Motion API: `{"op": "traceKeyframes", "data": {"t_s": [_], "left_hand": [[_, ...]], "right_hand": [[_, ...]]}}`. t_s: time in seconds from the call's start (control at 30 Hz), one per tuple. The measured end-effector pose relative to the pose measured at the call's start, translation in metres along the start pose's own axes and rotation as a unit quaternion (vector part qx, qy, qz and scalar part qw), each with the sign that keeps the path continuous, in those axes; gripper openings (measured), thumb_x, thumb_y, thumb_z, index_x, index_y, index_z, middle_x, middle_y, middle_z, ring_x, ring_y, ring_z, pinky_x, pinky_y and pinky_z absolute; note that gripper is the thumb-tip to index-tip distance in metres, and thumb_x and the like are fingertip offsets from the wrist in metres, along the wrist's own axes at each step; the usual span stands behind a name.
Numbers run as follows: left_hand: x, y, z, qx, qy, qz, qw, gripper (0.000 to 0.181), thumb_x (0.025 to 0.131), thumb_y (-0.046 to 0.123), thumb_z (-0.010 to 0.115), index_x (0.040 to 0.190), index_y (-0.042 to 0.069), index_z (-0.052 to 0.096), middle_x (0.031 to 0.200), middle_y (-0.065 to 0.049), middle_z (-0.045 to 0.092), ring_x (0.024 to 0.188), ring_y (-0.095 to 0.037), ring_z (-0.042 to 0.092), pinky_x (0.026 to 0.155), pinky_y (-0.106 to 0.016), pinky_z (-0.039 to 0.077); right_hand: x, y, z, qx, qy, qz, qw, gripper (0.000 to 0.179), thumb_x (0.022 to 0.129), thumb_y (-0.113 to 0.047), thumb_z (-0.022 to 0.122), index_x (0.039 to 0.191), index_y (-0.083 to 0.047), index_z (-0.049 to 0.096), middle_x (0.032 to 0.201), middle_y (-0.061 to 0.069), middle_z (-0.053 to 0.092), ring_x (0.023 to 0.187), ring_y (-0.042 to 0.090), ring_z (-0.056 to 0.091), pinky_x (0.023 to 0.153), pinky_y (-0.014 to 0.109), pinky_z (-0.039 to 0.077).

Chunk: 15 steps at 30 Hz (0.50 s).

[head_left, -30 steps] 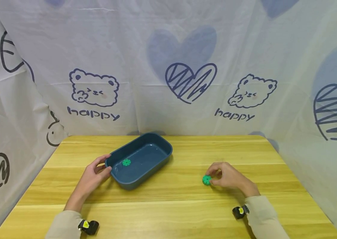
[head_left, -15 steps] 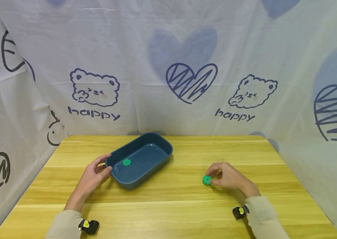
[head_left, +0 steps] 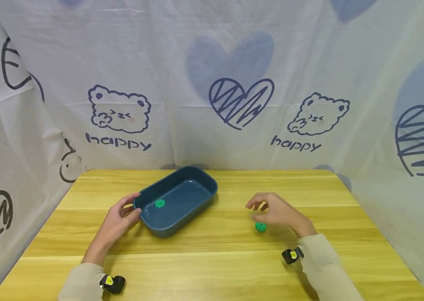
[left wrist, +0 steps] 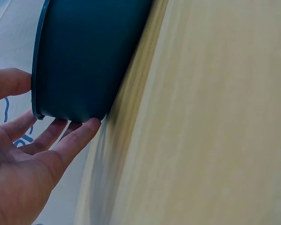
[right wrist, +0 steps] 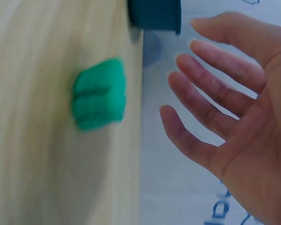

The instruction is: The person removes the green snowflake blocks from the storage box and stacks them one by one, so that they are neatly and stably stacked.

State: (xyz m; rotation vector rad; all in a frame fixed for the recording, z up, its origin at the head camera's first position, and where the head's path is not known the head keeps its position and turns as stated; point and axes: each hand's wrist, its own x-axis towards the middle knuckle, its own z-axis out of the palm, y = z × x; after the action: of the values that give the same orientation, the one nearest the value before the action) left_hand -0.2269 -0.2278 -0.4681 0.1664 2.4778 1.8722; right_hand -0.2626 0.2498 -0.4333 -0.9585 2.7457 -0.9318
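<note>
A dark blue rectangular plastic bin [head_left: 181, 217] stands on the table, angled away to the right. Flat on its floor lies a green notched disc [head_left: 160, 203], flower-like in outline. My left hand [head_left: 119, 217] holds the bin's near left end, its thumb at the rim and fingers against the outer wall [left wrist: 79, 70]. To the right, a short stack of green notched discs [head_left: 260, 227] rests on the wood. Just above and behind that stack is my right hand [head_left: 277, 213], fingers loosely bent and nothing in them; the right wrist view shows it apart from the stack [right wrist: 100, 96].
The wooden table [head_left: 212, 267] ends at the back against a white printed curtain [head_left: 181, 138], which also hangs along both sides. A small black camera [head_left: 290, 256] sits at the right wrist, another [head_left: 113, 284] at the left.
My right hand has let go of the green stack and risen up and to the left, leaving it on the table. The left hand and bin have stayed put.
</note>
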Motion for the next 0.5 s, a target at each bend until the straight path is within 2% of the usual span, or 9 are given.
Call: {"op": "traceKeyframes", "data": {"t_s": [0.17,0.3,0.5], "left_hand": [[0.0,0.0,-0.002,-0.002,0.0,0.0,1.0,0.058,0.105,0.011,0.058,0.158,0.004,0.035,0.156,-0.026,0.038,0.141,-0.047,0.046,0.09,-0.02,0.058],[0.001,0.0,-0.001,-0.001,-0.001,0.0,1.0,0.058,0.105,0.01,0.058,0.158,0.004,0.036,0.156,-0.027,0.038,0.141,-0.047,0.046,0.09,-0.018,0.057],[0.001,0.0,-0.001,-0.004,-0.003,0.001,1.0,0.058,0.105,0.011,0.058,0.158,0.004,0.036,0.156,-0.026,0.038,0.142,-0.047,0.046,0.09,-0.018,0.057]], "right_hand": [[0.028,-0.021,0.002,-0.012,0.004,-0.013,0.9998,0.025,0.093,-0.023,0.077,0.115,-0.011,0.075,0.111,0.011,0.075,0.096,0.019,0.067,0.086,0.044,0.061],[0.046,-0.038,0.007,-0.018,0.007,-0.023,0.9995,0.025,0.093,-0.028,0.078,0.114,-0.015,0.075,0.11,0.004,0.075,0.094,0.016,0.066,0.085,0.043,0.061],[0.074,-0.062,0.016,-0.027,-0.002,-0.066,0.9974,0.026,0.094,-0.024,0.076,0.114,-0.007,0.075,0.11,0.011,0.075,0.095,0.026,0.07,0.085,0.046,0.062]]}}
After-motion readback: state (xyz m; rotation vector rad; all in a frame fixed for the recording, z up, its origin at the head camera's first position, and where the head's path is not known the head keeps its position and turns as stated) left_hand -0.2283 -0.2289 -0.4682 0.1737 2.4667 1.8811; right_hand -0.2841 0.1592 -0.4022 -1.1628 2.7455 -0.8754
